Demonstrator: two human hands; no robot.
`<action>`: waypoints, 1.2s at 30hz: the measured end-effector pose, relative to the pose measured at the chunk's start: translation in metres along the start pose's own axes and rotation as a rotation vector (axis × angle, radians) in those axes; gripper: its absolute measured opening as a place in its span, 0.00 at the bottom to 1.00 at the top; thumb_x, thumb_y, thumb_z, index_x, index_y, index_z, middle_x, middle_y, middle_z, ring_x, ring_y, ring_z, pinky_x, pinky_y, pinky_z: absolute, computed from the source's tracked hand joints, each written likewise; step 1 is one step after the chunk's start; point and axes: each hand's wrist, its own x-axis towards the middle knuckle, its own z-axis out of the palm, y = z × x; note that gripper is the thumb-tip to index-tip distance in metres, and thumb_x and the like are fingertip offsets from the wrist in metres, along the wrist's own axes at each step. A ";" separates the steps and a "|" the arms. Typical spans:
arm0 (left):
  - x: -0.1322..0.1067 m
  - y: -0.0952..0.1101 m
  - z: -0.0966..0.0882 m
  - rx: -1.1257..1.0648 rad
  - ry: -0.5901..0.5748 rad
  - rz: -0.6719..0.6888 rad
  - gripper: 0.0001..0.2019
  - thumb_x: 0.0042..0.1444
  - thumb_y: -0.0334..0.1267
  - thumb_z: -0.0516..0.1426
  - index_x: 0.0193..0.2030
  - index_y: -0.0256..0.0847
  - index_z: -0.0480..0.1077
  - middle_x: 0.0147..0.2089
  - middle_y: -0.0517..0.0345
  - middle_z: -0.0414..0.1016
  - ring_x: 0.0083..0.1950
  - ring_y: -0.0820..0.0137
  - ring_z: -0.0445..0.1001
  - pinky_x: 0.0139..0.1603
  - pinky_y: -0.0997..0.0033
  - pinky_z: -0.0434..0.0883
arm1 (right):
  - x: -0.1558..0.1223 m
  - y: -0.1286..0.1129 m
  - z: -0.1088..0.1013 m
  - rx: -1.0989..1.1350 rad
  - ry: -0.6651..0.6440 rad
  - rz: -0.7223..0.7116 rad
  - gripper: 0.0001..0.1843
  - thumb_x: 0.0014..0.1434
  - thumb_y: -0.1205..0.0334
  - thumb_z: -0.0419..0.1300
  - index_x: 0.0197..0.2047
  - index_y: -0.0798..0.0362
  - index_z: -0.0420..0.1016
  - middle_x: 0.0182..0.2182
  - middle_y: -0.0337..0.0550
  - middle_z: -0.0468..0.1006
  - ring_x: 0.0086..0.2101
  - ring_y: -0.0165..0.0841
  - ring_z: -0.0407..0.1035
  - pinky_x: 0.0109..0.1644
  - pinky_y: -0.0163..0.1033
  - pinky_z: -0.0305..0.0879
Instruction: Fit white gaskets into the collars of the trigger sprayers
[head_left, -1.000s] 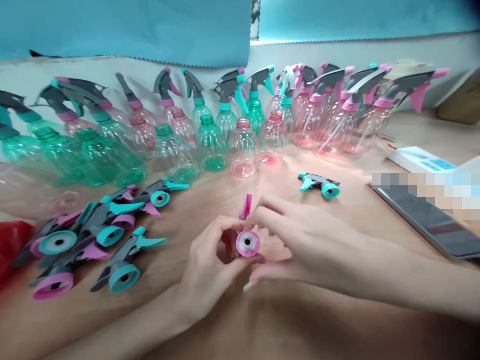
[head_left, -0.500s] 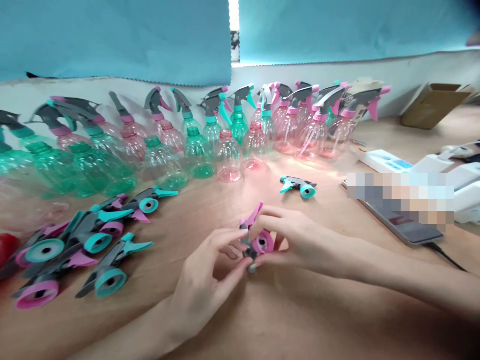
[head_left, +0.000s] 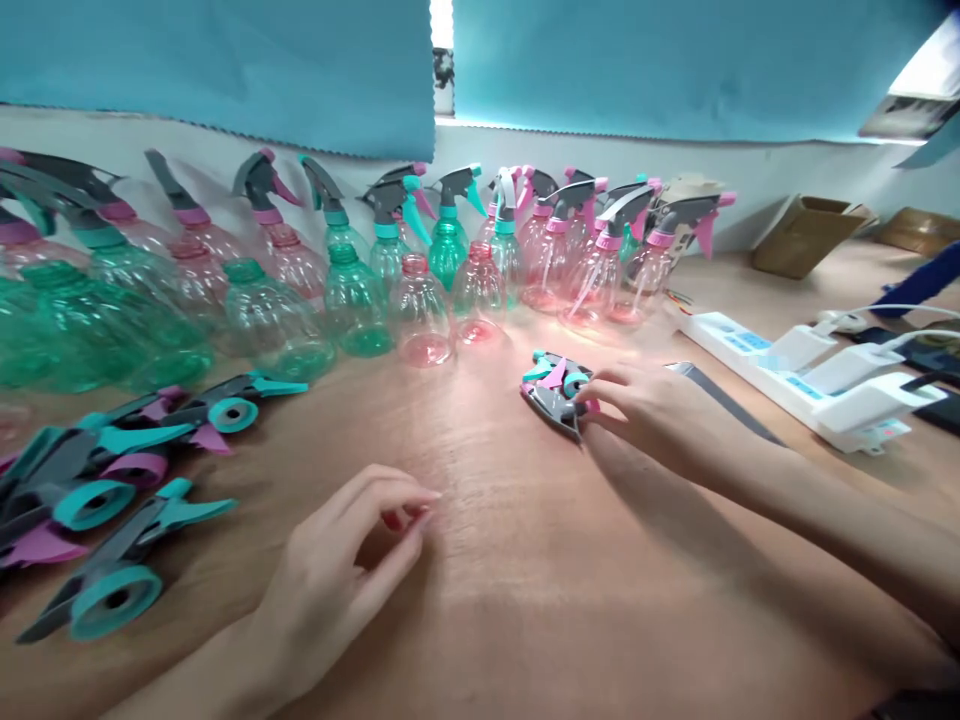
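My right hand (head_left: 652,410) reaches forward and pinches a grey-and-pink spray trigger head (head_left: 556,402), which lies on the wooden table (head_left: 525,600) right beside a teal-and-grey trigger head (head_left: 562,374). My left hand (head_left: 341,560) rests near the table's middle, fingers loosely curled with nothing in them. A heap of loose trigger heads (head_left: 112,470) in teal, pink and grey lies at the left. Green and pink clear bottles (head_left: 352,300) stand in rows along the back, some capped with triggers, some uncapped.
A white power strip (head_left: 810,375) with plugs and cables lies at the right. A dark flat device (head_left: 720,400) sits behind my right forearm. Cardboard boxes (head_left: 806,232) stand at the far right. Blue cloth (head_left: 225,60) hangs on the wall behind.
My right hand carried the pink trigger head forward and right and set it down by the teal one. My left hand let go and stayed back. The view shifted right.
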 end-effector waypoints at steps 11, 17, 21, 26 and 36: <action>-0.046 -0.010 -0.076 0.402 -0.074 -0.116 0.05 0.60 0.36 0.52 0.40 0.44 0.68 0.39 0.59 0.72 0.40 0.68 0.73 0.39 0.71 0.71 | 0.041 -0.072 -0.018 0.201 -0.082 -0.302 0.14 0.62 0.71 0.49 0.31 0.53 0.74 0.34 0.50 0.75 0.35 0.38 0.68 0.35 0.43 0.62; -0.096 -0.023 -0.112 0.647 0.115 -0.412 0.12 0.60 0.48 0.50 0.44 0.46 0.67 0.45 0.55 0.71 0.44 0.59 0.72 0.46 0.58 0.69 | 0.083 -0.162 -0.011 0.329 -0.212 -0.497 0.05 0.59 0.65 0.58 0.38 0.56 0.74 0.37 0.49 0.74 0.38 0.38 0.69 0.40 0.42 0.66; -0.118 -0.027 -0.124 0.614 0.057 -0.410 0.12 0.61 0.46 0.49 0.46 0.50 0.69 0.49 0.57 0.71 0.47 0.60 0.73 0.46 0.61 0.71 | 0.114 -0.202 0.008 0.376 -0.132 -0.643 0.09 0.62 0.64 0.56 0.44 0.56 0.71 0.39 0.47 0.73 0.38 0.36 0.69 0.42 0.41 0.66; -0.123 -0.037 -0.133 0.586 0.008 -0.320 0.14 0.62 0.37 0.46 0.49 0.50 0.69 0.50 0.57 0.72 0.48 0.62 0.73 0.46 0.63 0.72 | 0.144 -0.224 0.024 0.417 -0.086 -0.672 0.15 0.64 0.61 0.52 0.53 0.55 0.65 0.45 0.48 0.71 0.45 0.38 0.67 0.38 0.40 0.66; -0.113 -0.048 -0.131 0.495 -0.141 -0.126 0.21 0.61 0.26 0.45 0.54 0.50 0.67 0.50 0.56 0.71 0.49 0.66 0.69 0.48 0.65 0.70 | 0.159 -0.235 0.039 0.530 -0.104 -0.635 0.14 0.66 0.68 0.47 0.51 0.57 0.69 0.45 0.51 0.72 0.45 0.38 0.68 0.45 0.44 0.66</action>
